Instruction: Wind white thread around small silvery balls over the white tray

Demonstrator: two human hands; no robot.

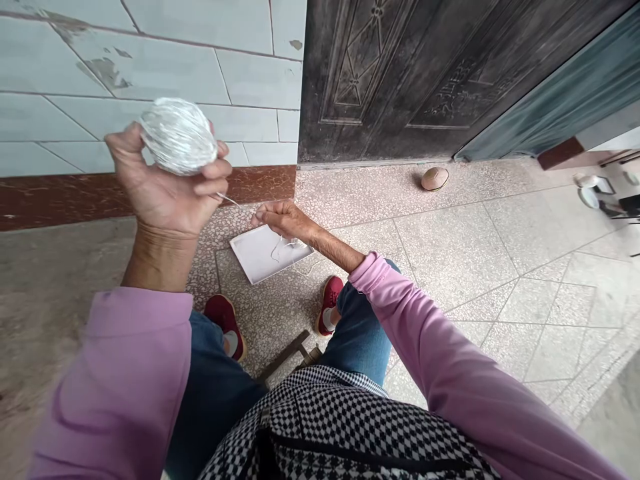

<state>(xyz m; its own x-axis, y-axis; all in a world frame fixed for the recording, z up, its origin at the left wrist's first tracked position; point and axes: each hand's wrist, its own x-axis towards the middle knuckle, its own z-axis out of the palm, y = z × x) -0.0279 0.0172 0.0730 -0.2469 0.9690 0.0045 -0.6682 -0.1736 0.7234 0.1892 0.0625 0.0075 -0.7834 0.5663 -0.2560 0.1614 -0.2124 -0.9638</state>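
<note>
A shiny white ball of string (179,137) rests in my left hand (167,193), raised at the upper left with the fingers curled round it. From the ball's lower side a short taut strand (230,199) runs to my right hand (284,220), whose fingertips are pinched on it. Below the right hand, a shallow white tray or box lid (257,261) lies on the floor. Loose thin string (277,248) trails over it and onto the tiles. The far end of the loose string is hard to make out.
A pale tiled wall (250,80) with a brown skirting stands ahead on the left, beside a dark carved door (380,80). A round pinkish object (435,179) sits on the speckled floor near the door. My red shoes (224,319) flank the tray's near side.
</note>
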